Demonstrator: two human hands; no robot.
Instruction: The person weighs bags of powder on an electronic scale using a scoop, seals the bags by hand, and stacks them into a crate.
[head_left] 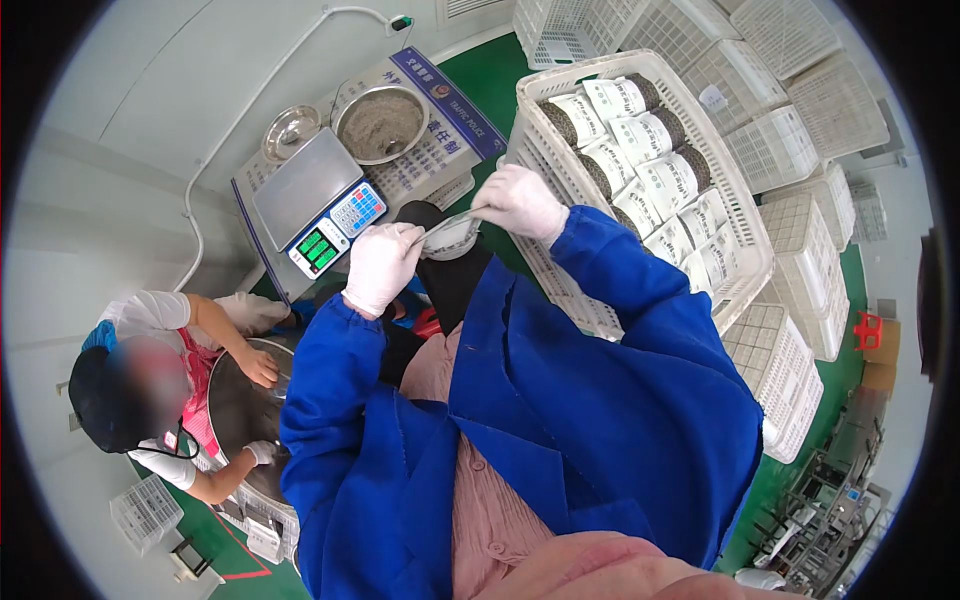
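One white, flat pouch [455, 238] is held between two white-gloved hands: the left hand [384, 266] grips one end of its upper edge, fingers closed, and the right hand [519, 203] pinches the other end. To the left, one tabletop [462, 112] with blue-and-white printing bears one digital scale with a silver plate [308, 190], one large steel bowl [382, 125] of grey-brown granular material and one smaller steel bowl [291, 134]. To the right, one white, perforated plastic crate [756, 250] contains at least nine white-labelled pouches [671, 183] with dark contents. At lower left, one co-worker [150, 375] has two hands at one round metal vessel [236, 405].
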